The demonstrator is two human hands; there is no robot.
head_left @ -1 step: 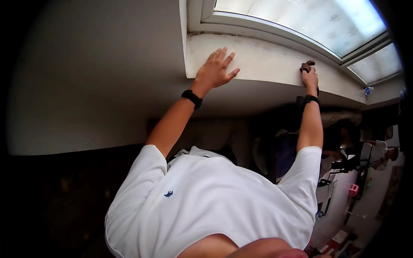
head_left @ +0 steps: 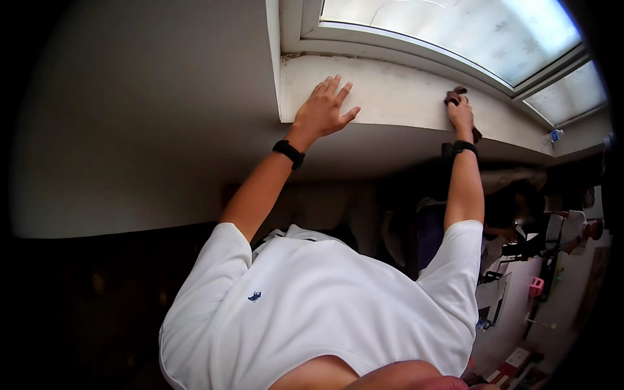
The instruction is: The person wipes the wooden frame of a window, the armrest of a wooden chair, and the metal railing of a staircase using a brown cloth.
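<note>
My left hand (head_left: pixel 323 110) lies flat on the white window sill (head_left: pixel 390 97) near its left corner, fingers spread and holding nothing. Further right along the sill, my right hand (head_left: pixel 461 114) is closed on a dark brown cloth (head_left: pixel 454 96) and presses it against the sill's surface. Each wrist carries a black band. My white shirt (head_left: pixel 325 312) fills the lower middle of the view.
A white window frame (head_left: pixel 416 45) with bright frosted panes (head_left: pixel 455 26) runs above the sill. A plain wall (head_left: pixel 130 130) spreads to the left. A small blue and white object (head_left: pixel 554 135) sits at the sill's far right. Cluttered furniture and a pink item (head_left: pixel 535 286) stand at lower right.
</note>
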